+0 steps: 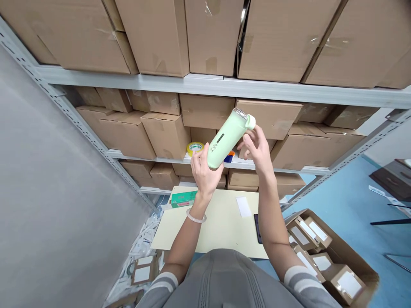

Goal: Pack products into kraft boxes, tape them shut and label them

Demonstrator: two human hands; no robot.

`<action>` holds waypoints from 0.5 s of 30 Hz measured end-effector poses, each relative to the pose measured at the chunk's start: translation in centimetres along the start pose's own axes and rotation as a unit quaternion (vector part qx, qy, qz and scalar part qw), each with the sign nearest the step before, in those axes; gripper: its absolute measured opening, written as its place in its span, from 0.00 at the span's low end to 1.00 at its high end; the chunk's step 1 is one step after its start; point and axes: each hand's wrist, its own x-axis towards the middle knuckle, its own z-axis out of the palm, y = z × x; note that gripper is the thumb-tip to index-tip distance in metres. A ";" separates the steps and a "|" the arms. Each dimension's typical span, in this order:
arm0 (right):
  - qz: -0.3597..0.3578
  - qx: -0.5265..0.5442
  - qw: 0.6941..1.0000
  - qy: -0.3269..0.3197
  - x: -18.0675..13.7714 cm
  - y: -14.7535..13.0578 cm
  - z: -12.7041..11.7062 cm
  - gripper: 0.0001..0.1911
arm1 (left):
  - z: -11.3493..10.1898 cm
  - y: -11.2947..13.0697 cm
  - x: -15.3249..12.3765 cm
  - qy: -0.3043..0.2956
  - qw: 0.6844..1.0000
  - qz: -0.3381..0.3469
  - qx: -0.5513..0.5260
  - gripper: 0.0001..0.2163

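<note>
A pale green water bottle [226, 139] with the word NICE on its side is held up, tilted, with its lid end toward the upper right. Its lid has a clear, shiny top and a pale green loop at one side. My left hand [207, 173] is closed around the lower end, the thumb and fingers on either side of the base. Close beside the lid loop is my right hand [257, 152], its fingers loosely bent and apart; whether a fingertip touches the loop is hard to tell. Behind the bottle, a small blue and orange item [229, 157] is partly hidden.
Metal shelves [205, 87] full of cardboard boxes [167, 132] stand ahead, with a yellow tape roll [195, 148] on one. The pale table [221, 231] below bears a green box [183, 199], white paper [243, 207] and a phone [257, 229]. A large carton [359, 261] of labelled boxes sits right.
</note>
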 end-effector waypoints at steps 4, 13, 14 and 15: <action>0.017 0.020 1.000 0.007 0.2 1.0 1.1 0.26 | 0.3 -1.1 -0.5 0.012 0.999 0.037 0.031 0.26; 0.021 0.082 0.988 0.127 0.4 3.5 1.6 0.23 | -0.1 -2.0 -0.3 -0.033 0.999 0.032 -0.014 0.41; 0.022 0.096 0.986 0.137 0.5 3.8 1.4 0.23 | -0.1 -2.0 -0.2 -0.037 0.998 0.024 -0.040 0.47; 0.026 0.113 0.982 0.146 0.6 4.2 1.2 0.22 | -0.1 -2.0 0.0 -0.044 0.996 0.016 -0.070 0.51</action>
